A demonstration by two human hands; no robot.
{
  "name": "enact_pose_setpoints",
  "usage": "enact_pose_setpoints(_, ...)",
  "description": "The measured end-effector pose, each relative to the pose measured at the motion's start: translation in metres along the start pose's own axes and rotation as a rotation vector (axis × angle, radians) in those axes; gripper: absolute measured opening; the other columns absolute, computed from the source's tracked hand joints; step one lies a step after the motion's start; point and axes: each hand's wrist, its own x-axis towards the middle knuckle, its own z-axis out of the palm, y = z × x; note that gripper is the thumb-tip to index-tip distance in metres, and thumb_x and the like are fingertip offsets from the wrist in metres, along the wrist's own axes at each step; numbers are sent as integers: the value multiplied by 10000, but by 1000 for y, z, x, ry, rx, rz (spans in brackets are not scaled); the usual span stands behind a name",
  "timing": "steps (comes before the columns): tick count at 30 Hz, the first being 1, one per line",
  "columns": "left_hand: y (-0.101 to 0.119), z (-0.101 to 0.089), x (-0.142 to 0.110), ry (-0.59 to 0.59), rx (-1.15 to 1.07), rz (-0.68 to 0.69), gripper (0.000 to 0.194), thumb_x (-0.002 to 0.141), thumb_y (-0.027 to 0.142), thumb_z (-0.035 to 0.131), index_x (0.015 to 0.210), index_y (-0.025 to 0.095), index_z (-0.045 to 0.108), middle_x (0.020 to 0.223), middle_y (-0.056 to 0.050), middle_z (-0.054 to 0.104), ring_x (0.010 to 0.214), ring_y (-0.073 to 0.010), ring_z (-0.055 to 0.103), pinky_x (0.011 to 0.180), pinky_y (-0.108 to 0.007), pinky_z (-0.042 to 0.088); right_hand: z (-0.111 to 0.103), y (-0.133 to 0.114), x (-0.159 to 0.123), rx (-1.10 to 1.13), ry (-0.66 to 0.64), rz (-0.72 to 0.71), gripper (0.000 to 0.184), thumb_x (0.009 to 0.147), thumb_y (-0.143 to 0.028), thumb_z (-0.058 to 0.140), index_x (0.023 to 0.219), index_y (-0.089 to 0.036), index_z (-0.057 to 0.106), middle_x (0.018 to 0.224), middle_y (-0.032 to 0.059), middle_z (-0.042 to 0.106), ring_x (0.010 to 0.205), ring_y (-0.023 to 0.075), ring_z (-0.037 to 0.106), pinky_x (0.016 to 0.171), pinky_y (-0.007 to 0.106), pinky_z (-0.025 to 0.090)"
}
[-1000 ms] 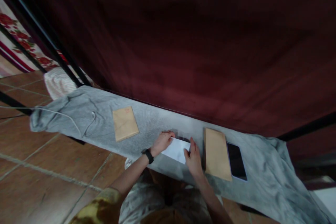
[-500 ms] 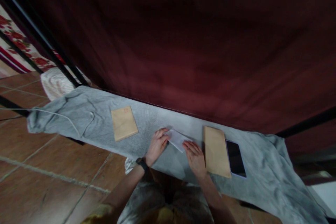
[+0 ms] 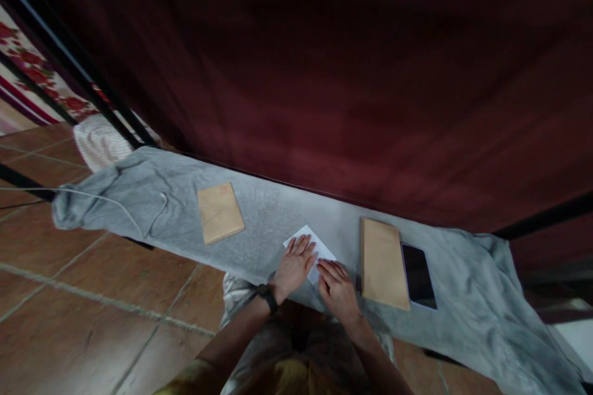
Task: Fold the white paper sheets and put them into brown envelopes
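Note:
A small white sheet of paper (image 3: 311, 241) lies on the grey cloth (image 3: 269, 216) that covers a narrow bench. My left hand (image 3: 293, 266), with a black watch on its wrist, lies flat on the paper's near left part, fingers stretched out. My right hand (image 3: 338, 287) rests flat on the paper's near right corner, fingers spread. Both hands press down on the sheet and hold nothing.
A brown envelope (image 3: 219, 212) lies to the left on the cloth. A taller brown envelope (image 3: 382, 262) and a dark phone (image 3: 418, 276) lie to the right. A dark red curtain (image 3: 352, 86) hangs behind. A white cable (image 3: 115, 207) crosses the cloth's left end above the tiled floor (image 3: 78, 302).
The white paper has gone from held up at its edges to lying flat. Both hands slid nearer to me and now lie flat on its near part.

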Motion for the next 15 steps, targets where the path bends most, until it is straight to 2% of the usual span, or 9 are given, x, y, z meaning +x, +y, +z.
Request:
enact_pose_setpoints(2, 6, 10, 4, -8, 31, 1, 455, 1037, 370, 375, 1445, 207, 494, 1563, -95, 432, 1463, -256, 356, 1203, -507, 266, 3, -3, -3, -43, -11, 12, 425, 973, -195, 430, 1363, -162, 594, 1371, 106, 634, 1271, 227, 577, 1106, 428, 450)
enact_pose_setpoints(5, 3, 17, 10, 10, 68, -29, 499, 1044, 383, 331, 1500, 200, 421, 1587, -97, 394, 1483, -253, 322, 1214, -506, 231, 9, -8, -11, -139, -6, 61, 482, 1010, -257, 406, 1471, -134, 472, 1478, 141, 530, 1372, 258, 491, 1120, 452, 431)
enact_pose_setpoints(11, -24, 10, 21, 50, 94, -107, 549, 1031, 365, 322, 1549, 182, 329, 1582, -111, 397, 1481, -240, 328, 1218, -481, 225, 15, -17, -19, -206, 41, 108, 547, 1034, -350, 398, 1541, -147, 360, 1560, 155, 410, 1414, 295, 439, 1142, 477, 397)
enact_pose_setpoints(15, -30, 7, 13, 103, 80, -184, 520, 1014, 338, 362, 1510, 184, 396, 1542, -116, 459, 1450, -251, 381, 1196, -479, 269, 14, -17, -20, -210, 52, 91, 580, 1032, -385, 407, 1559, -157, 320, 1562, 151, 409, 1417, 296, 435, 1147, 475, 391)
